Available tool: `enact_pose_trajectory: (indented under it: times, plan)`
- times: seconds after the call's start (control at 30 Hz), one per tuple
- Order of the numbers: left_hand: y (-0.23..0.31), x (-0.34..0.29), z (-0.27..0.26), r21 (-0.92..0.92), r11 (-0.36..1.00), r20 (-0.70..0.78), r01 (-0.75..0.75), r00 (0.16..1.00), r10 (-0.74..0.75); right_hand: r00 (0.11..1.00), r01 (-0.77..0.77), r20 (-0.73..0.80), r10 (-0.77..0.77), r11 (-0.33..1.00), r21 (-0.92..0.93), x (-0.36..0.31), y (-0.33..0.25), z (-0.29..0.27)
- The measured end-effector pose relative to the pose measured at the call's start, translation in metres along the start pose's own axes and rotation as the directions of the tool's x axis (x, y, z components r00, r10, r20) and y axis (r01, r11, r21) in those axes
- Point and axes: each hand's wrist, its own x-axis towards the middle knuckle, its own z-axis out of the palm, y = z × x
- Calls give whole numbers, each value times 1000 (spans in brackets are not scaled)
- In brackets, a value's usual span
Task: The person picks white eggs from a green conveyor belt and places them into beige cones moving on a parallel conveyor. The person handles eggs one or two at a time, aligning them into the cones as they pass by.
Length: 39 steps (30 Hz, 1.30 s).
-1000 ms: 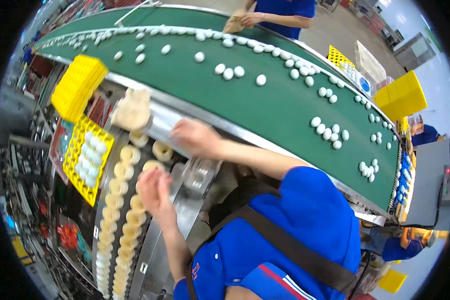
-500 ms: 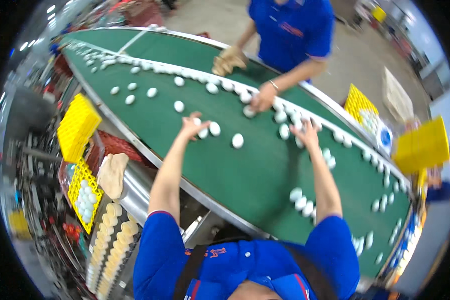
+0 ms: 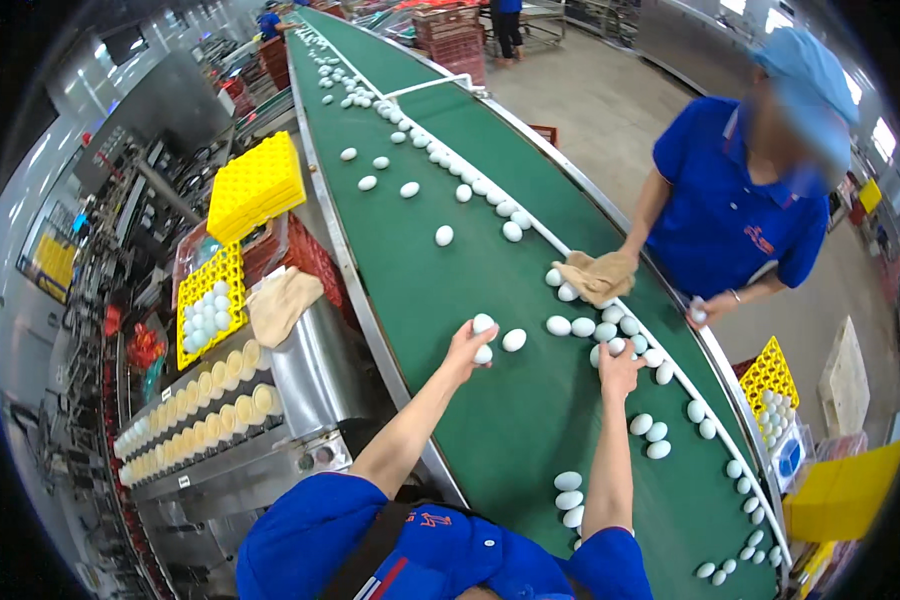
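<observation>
Left hand [image 3: 462, 352], half-curled, grasps two eggs [image 3: 483, 323]; right hand [image 3: 620, 374], partly spread, hold unclear, touches an egg cluster [image 3: 606, 331] just ahead.

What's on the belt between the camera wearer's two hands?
Head view: past two eggs at the left hand, one loose egg, bare green conveyor belt, then several eggs by the right hand.

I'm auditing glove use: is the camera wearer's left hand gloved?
No, the left hand is bare, with pale eggs against it.
</observation>
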Motion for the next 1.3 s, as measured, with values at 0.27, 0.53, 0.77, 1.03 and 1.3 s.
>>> enact_pose_trajectory:
  times: [0.27,0.53,0.77,1.03,1.3]
  plan:
    - [115,-134,-56,-789,608,372,91,858,354,960,276,-41,-278,960,-42,-41,-31,44]
    - [133,-281,-222,-811,506,-66,-293,905,419,883,469,-88,-461,863,187,-51,-20,63]
    - [48,-446,-474,-348,467,-870,-813,466,163,806,120,230,-545,531,839,-119,-64,-5]
    - [-25,-622,-791,126,878,-946,-462,-323,-34,55,-374,502,-863,448,812,-411,-248,-20]
    - [-37,-676,-915,316,818,-925,481,-34,377,-512,26,595,-620,681,732,-756,-363,90]
